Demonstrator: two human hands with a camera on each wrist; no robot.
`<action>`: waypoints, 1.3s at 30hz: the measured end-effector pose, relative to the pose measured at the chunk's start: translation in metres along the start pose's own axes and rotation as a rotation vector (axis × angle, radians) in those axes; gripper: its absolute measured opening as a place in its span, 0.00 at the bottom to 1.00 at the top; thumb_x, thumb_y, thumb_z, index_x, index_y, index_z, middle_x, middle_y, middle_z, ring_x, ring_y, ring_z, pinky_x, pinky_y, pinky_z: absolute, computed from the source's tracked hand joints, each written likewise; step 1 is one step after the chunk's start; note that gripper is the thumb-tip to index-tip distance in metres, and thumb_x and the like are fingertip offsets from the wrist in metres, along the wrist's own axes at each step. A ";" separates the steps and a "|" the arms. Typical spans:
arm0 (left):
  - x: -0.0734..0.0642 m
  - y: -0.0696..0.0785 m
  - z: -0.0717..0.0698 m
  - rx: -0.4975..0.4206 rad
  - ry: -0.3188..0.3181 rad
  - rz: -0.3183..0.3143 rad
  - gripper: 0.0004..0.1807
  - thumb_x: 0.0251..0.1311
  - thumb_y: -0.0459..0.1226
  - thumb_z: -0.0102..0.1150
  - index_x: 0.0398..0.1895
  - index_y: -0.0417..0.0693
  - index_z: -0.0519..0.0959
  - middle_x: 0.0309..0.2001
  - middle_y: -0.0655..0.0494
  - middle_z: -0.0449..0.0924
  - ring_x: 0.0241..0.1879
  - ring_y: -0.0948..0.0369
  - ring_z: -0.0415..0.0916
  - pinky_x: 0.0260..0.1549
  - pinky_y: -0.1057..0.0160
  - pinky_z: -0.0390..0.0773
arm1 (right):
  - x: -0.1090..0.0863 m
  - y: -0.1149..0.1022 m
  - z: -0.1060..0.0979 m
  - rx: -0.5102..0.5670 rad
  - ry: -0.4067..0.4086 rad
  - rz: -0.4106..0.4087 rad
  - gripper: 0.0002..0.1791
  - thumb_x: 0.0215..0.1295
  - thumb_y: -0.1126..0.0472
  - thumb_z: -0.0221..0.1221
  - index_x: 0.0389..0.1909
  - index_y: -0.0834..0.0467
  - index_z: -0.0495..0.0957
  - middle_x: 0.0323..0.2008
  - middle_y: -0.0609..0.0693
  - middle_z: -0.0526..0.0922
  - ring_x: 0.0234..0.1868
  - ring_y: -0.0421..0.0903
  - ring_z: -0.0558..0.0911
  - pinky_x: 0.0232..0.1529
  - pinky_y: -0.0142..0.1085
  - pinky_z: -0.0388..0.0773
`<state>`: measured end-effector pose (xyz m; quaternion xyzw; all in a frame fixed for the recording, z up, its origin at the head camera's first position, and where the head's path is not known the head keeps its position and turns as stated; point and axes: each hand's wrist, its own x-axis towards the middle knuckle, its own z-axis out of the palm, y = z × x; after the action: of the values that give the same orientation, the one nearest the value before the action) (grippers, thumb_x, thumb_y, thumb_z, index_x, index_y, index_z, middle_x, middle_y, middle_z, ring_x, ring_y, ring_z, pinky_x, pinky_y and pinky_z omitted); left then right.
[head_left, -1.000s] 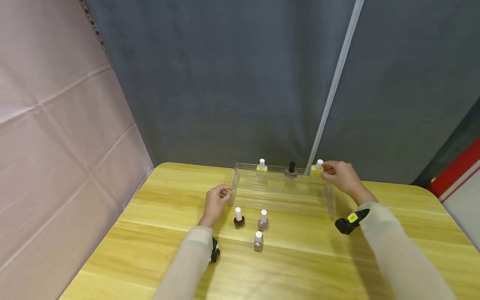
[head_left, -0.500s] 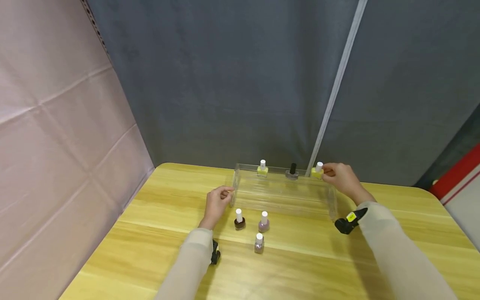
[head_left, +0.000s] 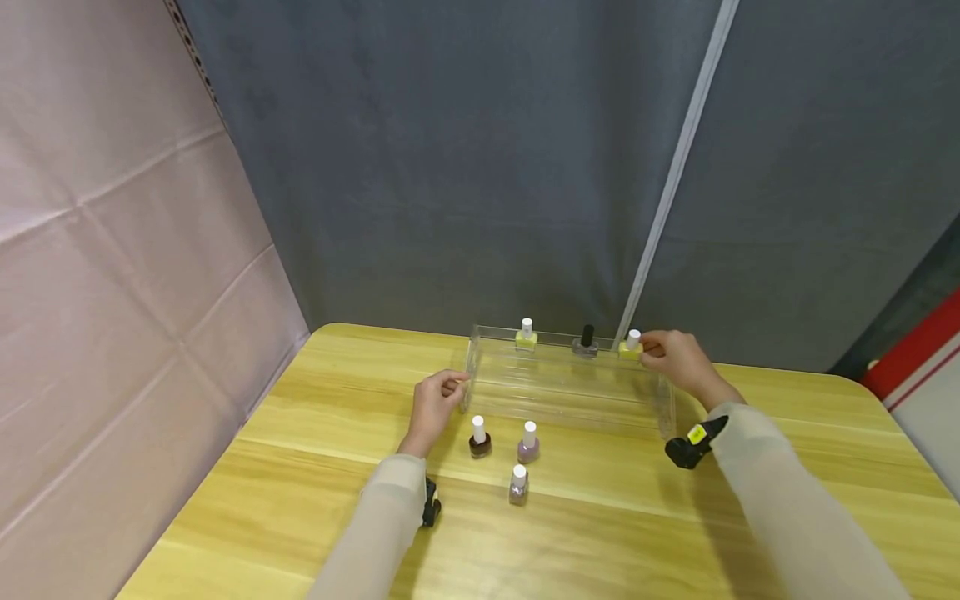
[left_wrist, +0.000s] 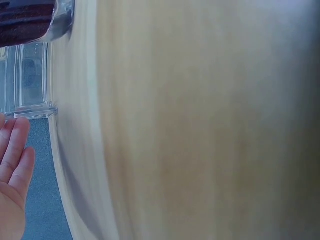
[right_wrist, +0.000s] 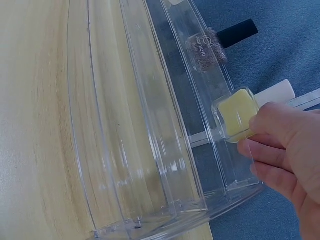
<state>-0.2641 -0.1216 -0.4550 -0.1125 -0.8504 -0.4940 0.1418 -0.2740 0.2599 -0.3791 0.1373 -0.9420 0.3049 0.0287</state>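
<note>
yellow bottle (right_wrist: 237, 115) pinched by right hand (head_left: 678, 360); left hand (head_left: 432, 406) touches clear rack (head_left: 562, 392), fingers (left_wrist: 15, 149) straight

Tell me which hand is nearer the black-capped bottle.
Right. The right hand pinches a yellow bottle just right of the black-capped bottle; the left hand is farther off, at the left end of the clear stand.

white lettering (right_wrist: 203, 45) is slanting across the glittery black-capped bottle (right_wrist: 206, 50) on the clear rack (right_wrist: 172, 145), too small and blurred for sure reading, a yellow label (head_left: 697, 434) is sitting on the black right-wrist device (head_left: 679, 453), nothing legible
</note>
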 end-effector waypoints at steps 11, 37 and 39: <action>0.000 0.001 0.000 -0.004 0.007 -0.015 0.07 0.57 0.27 0.60 0.38 0.37 0.83 0.28 0.50 0.81 0.27 0.59 0.77 0.26 0.67 0.78 | 0.000 0.002 0.003 0.010 -0.007 0.013 0.18 0.62 0.69 0.55 0.51 0.76 0.71 0.43 0.69 0.77 0.43 0.62 0.79 0.41 0.49 0.78; 0.001 -0.002 0.002 -0.007 0.019 0.005 0.07 0.56 0.27 0.59 0.38 0.37 0.83 0.28 0.50 0.81 0.27 0.60 0.77 0.26 0.68 0.78 | -0.003 -0.002 0.008 -0.015 0.040 0.062 0.19 0.64 0.68 0.54 0.53 0.76 0.70 0.46 0.71 0.77 0.45 0.63 0.78 0.44 0.52 0.76; 0.000 -0.002 0.002 -0.001 0.019 0.008 0.07 0.57 0.27 0.59 0.38 0.38 0.83 0.28 0.51 0.81 0.27 0.60 0.77 0.26 0.68 0.78 | -0.003 -0.002 0.008 -0.015 0.040 0.070 0.19 0.64 0.68 0.54 0.53 0.76 0.70 0.46 0.71 0.77 0.45 0.63 0.77 0.44 0.52 0.76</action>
<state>-0.2655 -0.1209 -0.4577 -0.1114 -0.8483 -0.4950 0.1517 -0.2701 0.2545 -0.3849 0.0980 -0.9477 0.3015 0.0376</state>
